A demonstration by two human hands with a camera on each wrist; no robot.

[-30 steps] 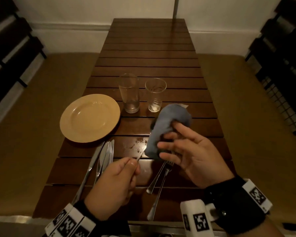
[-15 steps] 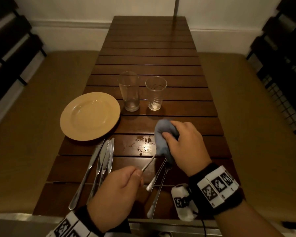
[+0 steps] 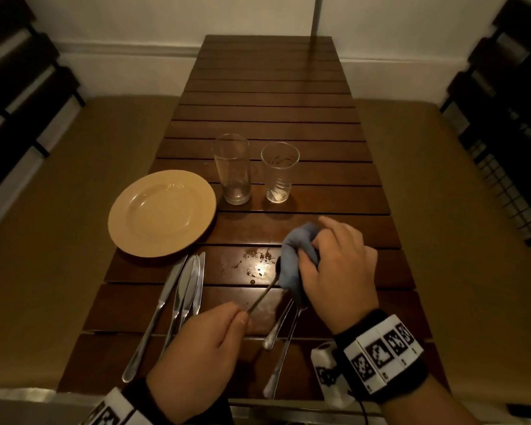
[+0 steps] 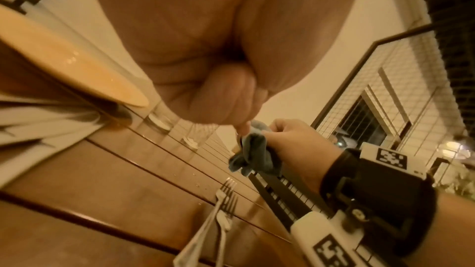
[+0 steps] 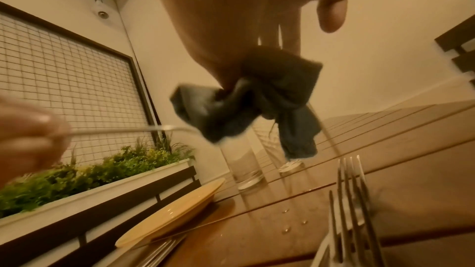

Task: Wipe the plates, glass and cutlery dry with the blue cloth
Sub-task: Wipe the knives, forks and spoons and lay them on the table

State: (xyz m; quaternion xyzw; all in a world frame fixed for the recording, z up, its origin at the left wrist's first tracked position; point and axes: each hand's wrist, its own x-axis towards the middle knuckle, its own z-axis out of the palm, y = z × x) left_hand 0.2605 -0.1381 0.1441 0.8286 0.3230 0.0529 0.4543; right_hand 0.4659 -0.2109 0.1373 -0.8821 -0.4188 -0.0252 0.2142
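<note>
My left hand (image 3: 227,320) pinches the handle end of a thin piece of cutlery (image 3: 262,297), raised off the table. Its far end is buried in the blue cloth (image 3: 292,259), which my right hand (image 3: 325,262) grips bunched around it. In the right wrist view the cloth (image 5: 257,96) hangs from my fingers with the metal stem (image 5: 133,129) running into it; what kind of piece it is stays hidden. Two forks (image 3: 284,332) lie on the table below my hands. Three knives (image 3: 184,299) lie to the left. A yellow plate (image 3: 161,213) sits at the left.
Two clear glasses (image 3: 232,170) (image 3: 279,173) stand upright behind my hands on the slatted wooden table (image 3: 267,87). Water drops (image 3: 256,265) shine on a slat beside the cloth. Tan bench cushions run along both sides of the table.
My right hand turned over from palm-up with loose fingers and closed down over the cloth on the cutlery, moving nearer and lower. The left hand has stayed almost still.
</note>
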